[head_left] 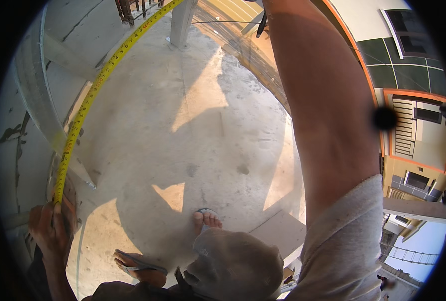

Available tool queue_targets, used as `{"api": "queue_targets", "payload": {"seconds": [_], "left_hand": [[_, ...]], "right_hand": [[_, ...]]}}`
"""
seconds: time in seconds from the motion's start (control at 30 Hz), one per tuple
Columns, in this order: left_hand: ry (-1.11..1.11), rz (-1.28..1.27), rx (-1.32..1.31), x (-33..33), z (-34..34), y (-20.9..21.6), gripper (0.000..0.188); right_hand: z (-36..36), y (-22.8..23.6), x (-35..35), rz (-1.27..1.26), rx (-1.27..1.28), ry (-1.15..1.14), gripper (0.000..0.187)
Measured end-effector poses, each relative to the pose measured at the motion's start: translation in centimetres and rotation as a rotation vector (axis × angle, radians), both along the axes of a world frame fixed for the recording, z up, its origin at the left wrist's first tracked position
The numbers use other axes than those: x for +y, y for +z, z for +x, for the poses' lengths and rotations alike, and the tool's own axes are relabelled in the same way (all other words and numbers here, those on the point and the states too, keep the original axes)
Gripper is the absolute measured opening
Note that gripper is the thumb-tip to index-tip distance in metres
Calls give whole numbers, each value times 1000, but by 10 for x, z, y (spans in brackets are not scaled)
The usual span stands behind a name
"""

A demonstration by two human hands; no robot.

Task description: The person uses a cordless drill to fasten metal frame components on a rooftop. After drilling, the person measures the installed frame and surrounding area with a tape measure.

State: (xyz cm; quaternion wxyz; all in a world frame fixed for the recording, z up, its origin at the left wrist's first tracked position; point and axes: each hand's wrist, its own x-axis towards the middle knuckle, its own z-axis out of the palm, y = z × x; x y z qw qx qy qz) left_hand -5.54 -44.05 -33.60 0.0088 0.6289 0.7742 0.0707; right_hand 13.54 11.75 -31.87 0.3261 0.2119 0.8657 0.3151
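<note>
A yellow tape measure blade [100, 83] with black and red markings is stretched out, curving from the lower left up past the top edge. My left hand [52, 228] is closed with its fingers pinching the lower end of the blade, beside a pale upright post or board. My right arm [323, 100], its light sleeve rolled back, reaches up to the top edge, where the hand is cut off. A small dark object [262, 25] hangs beside that wrist; its kind cannot be made out. The tape's case is not in view.
The rough concrete floor [157, 125] ends at a broken edge on the right, with a drop to a lower level beyond. Grey posts [183, 22] stand at the top, with dark metal bars [126, 12] nearby. My sandalled feet [140, 268] are below. Buildings [406, 120] rise at right.
</note>
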Motion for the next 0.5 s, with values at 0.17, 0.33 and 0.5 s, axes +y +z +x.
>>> {"api": "queue_targets", "payload": {"seconds": [0.17,0.33,0.5], "left_hand": [[30,-34,-49,1,2,4,14],[38,-22,-44,2,5,4,11],[65,-30,-14,3,7,2,12]], "right_hand": [[-6,2,-3,26,-44,45,29],[-6,9,-11,36,-89,91,32],[2,4,-9,-22,49,39,31]]}}
